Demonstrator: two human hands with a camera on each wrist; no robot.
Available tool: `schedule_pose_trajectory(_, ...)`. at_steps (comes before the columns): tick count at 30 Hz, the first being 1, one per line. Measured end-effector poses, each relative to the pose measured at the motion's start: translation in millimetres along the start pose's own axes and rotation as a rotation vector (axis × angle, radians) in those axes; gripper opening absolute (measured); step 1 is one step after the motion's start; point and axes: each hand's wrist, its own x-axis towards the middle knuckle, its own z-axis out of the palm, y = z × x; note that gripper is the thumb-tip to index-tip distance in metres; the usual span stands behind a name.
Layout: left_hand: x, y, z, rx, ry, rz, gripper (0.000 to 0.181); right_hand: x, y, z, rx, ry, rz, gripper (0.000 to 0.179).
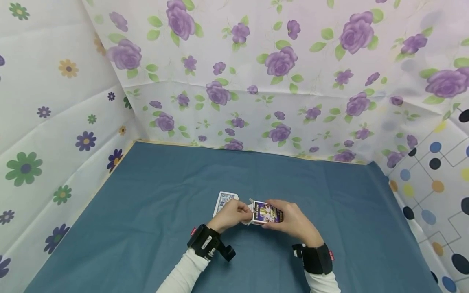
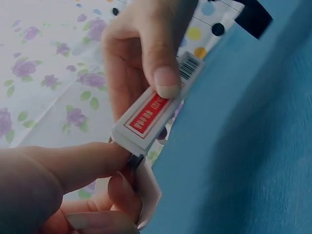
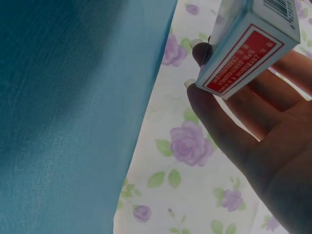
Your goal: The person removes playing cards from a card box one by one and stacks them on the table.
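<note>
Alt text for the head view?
A person's right hand holds a small printed box, with the left hand at its open end. A blue-and-white card lies on blue cloth, partly hidden by the left hand.

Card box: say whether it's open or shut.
Open: a white flap sticks out from the card box, at the end beside the left hand.

Card box [image 1: 270, 213]: lower centre of head frame, slightly right; dark printed face toward camera, white edges, red-panelled side, barcode; flap open at left end. Playing card [image 1: 222, 200], single or stacked unclear: blue-and-white patterned back up, left of box, partly hidden.
</note>
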Motion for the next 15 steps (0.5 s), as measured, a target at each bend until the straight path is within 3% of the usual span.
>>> schedule_pose_trajectory(8, -3.9, -4.5, -6.1, -0.052, -0.046, 0.027, 0.026, -0.1, 1.7, 1.2, -0.008, 0.005, 0.002, 0.066)
schedule_pose_trajectory(15, -11.9, -6.9, -15.5, -0.066, -0.019, -0.013, 0.029, 0.5, 1.7, 0.2, -0.003, 0.008, 0.022, 0.067)
